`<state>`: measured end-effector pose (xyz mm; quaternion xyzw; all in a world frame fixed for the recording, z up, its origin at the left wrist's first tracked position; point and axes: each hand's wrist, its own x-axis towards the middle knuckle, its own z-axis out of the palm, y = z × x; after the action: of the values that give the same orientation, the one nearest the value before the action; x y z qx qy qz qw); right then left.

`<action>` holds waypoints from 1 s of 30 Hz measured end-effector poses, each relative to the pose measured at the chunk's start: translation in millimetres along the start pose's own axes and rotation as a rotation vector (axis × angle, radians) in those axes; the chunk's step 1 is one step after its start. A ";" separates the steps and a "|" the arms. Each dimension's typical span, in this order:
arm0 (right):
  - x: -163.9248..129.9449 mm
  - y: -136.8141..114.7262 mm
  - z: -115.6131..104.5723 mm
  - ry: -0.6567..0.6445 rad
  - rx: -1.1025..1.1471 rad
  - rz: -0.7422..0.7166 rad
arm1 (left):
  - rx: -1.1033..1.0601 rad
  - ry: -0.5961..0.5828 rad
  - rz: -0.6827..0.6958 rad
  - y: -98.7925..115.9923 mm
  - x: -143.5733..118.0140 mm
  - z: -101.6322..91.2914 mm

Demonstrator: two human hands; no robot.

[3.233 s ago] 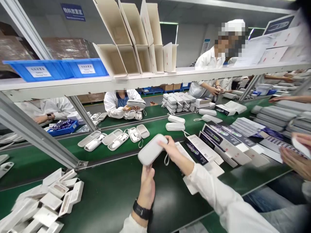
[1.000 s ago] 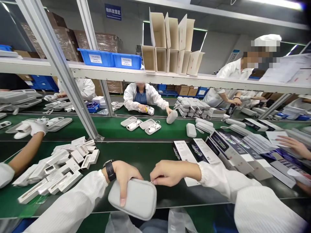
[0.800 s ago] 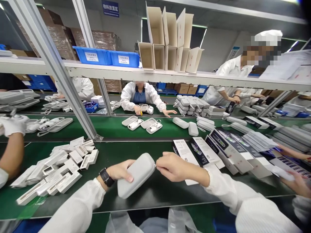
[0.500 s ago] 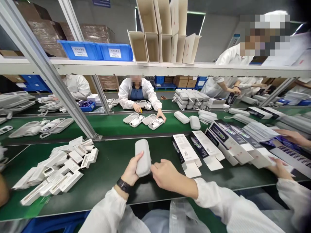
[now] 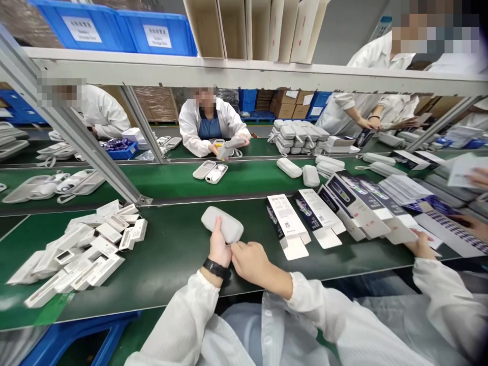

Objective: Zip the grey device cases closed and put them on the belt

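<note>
- We see a grey case (image 5: 222, 224) held low over the green bench (image 5: 175, 264), near its front edge, lying slantwise with its long side toward us.
- Our left hand (image 5: 218, 246) grips the case from below, thumb up along its near side; a black watch (image 5: 214, 268) sits on that wrist.
- Our right hand (image 5: 249, 262) is curled, its fingertips touching the case's lower right end; what they pinch there we cannot tell.
- To the left lies a heap of white trays (image 5: 82, 251), well apart from the case.
- To the right stands a row of printed boxes (image 5: 324, 216), flaps open toward us.
- A co-worker's hand (image 5: 419, 249) rests at the far end of that row.
- Beyond a rail, on a second belt, lie open cases (image 5: 209, 172) and closed ones (image 5: 290, 168).
</note>
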<state>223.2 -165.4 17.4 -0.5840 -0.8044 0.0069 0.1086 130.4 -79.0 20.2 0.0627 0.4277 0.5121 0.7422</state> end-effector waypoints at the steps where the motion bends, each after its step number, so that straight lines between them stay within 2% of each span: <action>1: 0.2 1.0 4.3 0.022 0.024 0.036 | -0.017 -0.011 0.014 -0.1 -2.5 -2.5; 6: 5.2 28.0 11.2 0.230 0.163 0.209 | -0.157 -0.140 0.015 9.8 -10.9 -24.0; 8: 8.5 30.8 14.0 0.273 0.171 0.237 | -0.178 -0.102 0.012 10.2 -10.8 -28.9; 12: 11.2 18.2 25.8 0.227 0.226 0.233 | -0.173 -0.027 0.049 6.0 -6.8 -27.8; 14: 12.7 16.5 29.9 0.231 0.403 0.255 | -0.157 -0.038 0.058 5.1 -2.9 -23.8; 18: 35.1 37.3 27.9 0.326 1.033 0.422 | -0.100 -0.098 0.156 1.0 8.5 -8.3; 20: 63.0 59.6 20.3 0.374 1.217 0.477 | -0.045 -0.192 0.188 -4.6 15.8 -0.1; 23: 121.0 114.2 -3.9 0.414 1.178 0.611 | 0.093 -0.327 0.218 -11.0 33.4 3.1; 25: 159.9 163.4 -27.0 0.378 1.031 0.795 | 0.203 -0.310 0.274 -7.6 53.9 0.3; 28: 202.3 234.9 -57.6 0.287 0.895 0.861 | 0.466 -0.204 0.443 14.9 100.9 2.1; 30: 219.5 266.1 -66.3 0.229 0.793 0.886 | 0.749 -0.149 0.584 40.1 140.8 13.8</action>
<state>420.3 118.0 82.0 -0.7754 -0.4040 0.2879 0.3908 127.1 59.0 -30.2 0.4798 0.4931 0.5038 0.5224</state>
